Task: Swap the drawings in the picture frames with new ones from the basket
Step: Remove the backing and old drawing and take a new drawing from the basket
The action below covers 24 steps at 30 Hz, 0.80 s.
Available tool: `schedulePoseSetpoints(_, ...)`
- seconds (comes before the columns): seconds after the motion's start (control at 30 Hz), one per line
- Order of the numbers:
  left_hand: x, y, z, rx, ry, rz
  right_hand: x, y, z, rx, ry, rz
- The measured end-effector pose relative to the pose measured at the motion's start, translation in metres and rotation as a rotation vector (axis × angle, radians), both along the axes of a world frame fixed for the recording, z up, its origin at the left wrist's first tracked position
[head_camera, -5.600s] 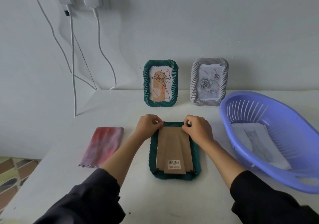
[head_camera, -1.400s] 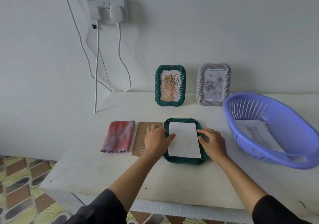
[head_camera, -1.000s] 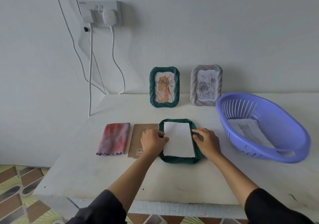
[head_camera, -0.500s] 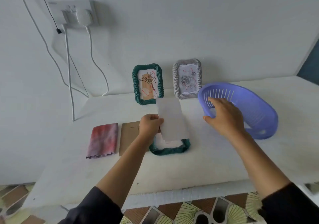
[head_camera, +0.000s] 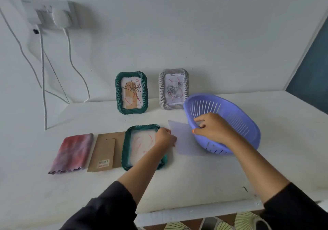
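Our left hand [head_camera: 166, 138] pinches a white sheet [head_camera: 186, 141] beside the frame [head_camera: 127, 144]; our right hand [head_camera: 213, 127] grips the basket [head_camera: 245, 121] rim.

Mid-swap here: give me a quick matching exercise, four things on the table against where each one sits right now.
Things:
1. cardboard backing
2. white sheet
3. grey frame
4. cloth

Places:
A. leaning upright against the wall
B. far left on the table
C. between the open green frame and the basket
D. between cloth and open green frame

Pairs: 1-D, 2-C, 3-A, 4-B
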<state>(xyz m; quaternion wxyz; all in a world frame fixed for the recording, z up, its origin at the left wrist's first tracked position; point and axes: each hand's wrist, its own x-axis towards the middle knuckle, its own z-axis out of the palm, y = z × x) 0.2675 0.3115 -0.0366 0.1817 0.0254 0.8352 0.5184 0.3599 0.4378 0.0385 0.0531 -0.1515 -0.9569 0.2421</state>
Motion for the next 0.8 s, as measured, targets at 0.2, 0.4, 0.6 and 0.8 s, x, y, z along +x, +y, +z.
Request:
schedulePoseSetpoints(0.2,-0.004,0.015,-0.009,-0.087,0.036,-0.008,-0.003,-0.002,-0.013,0.046,-0.022,0.093)
schedulePoseSetpoints(0.4,0.008,0.024,-0.001,-0.268,0.151,-0.081,-0.001,0.028,-0.006,-0.084,-0.040,0.000)
schedulePoseSetpoints(0.6,0.010,0.025,0.015,-0.220,0.331,-0.012,-0.021,0.081,-0.014,0.213,-0.447,-0.205)
schedulePoseSetpoints(0.8,0.003,0.032,0.027,0.189,0.133,-0.095,-0.032,0.083,-0.032,0.176,-0.628,-0.239)
